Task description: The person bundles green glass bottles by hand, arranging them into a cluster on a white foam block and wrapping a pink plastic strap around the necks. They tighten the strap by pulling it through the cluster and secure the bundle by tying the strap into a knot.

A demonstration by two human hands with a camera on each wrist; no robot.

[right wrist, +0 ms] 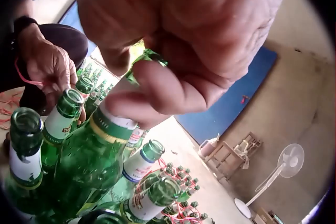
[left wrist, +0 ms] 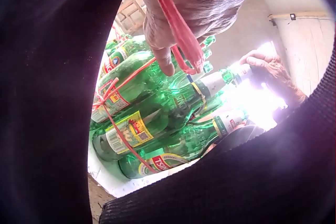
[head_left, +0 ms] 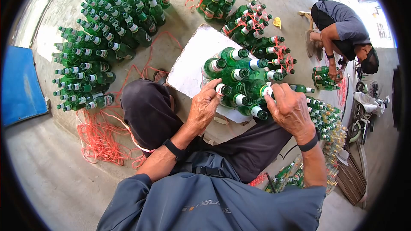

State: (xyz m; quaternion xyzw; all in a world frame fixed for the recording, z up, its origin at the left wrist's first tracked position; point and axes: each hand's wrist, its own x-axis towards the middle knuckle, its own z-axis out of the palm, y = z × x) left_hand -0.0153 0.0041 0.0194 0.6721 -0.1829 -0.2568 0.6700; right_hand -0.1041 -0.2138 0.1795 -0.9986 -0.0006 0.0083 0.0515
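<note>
Green bottle cluster (head_left: 238, 75), upright on white surface (head_left: 188, 66), near head-view centre. Clock positions from cluster:
- Four o'clock: right hand (head_left: 292, 108), fingers curled round bottle neck (head_left: 267, 92).
- Eight: left hand (head_left: 203, 108), holding pink twine (left wrist: 178, 24); beyond, twine heap (head_left: 102, 141).
- Nine to eleven: standing bottles (head_left: 102, 53).
- Two: second person (head_left: 342, 21), bent over.

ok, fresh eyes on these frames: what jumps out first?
First, the green bottle cluster standing on a white slab at the hands, mid-frame in the head view. Then the curved crowd of green bottles on the floor at upper left, with a red twine tangle below it in the picture. At right, a second person stoops over more bottles.
</note>
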